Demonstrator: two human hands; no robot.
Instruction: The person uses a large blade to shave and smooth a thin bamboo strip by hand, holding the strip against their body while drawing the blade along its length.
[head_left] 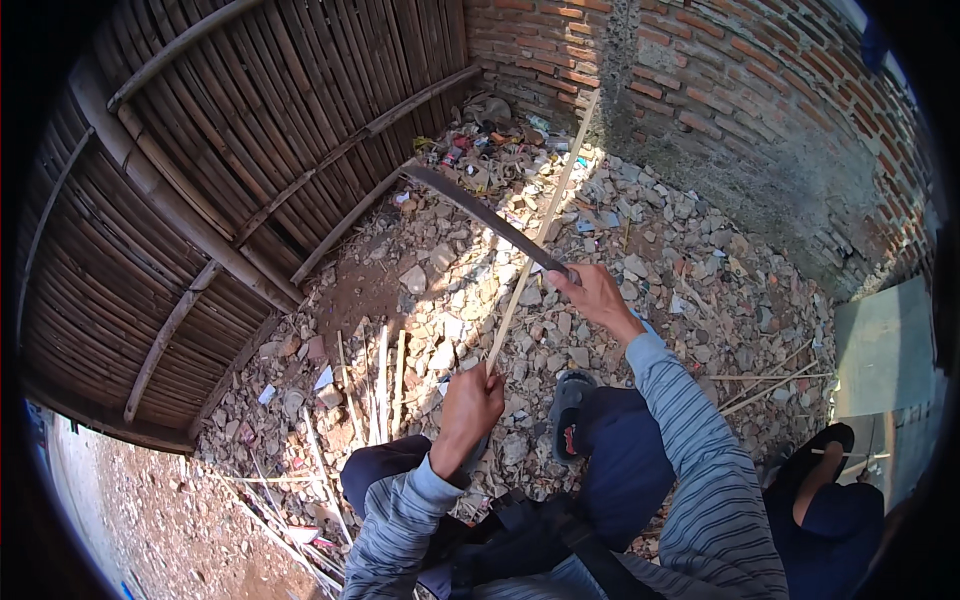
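Observation:
My left hand (pixel 468 408) is closed round the near end of a long, pale bamboo strip (pixel 513 307). The strip slants up and away toward the foot of the brick wall. In my right hand (pixel 597 299) is the handle of a machete (pixel 468 205), its long dark blade pointing to the far left. Blade and strip cross just left of my right hand; whether they touch I cannot tell. Both hands are in front of my knees, above rubble.
Broken stones (pixel 580 357) cover the ground between a bamboo wall (pixel 270 120) and a brick wall (pixel 720 70). Several cut strips (pixel 382 385) lie at left, others (pixel 770 388) at right. Litter (pixel 470 150) fills the far corner. Another person (pixel 835 520) is close by on my right.

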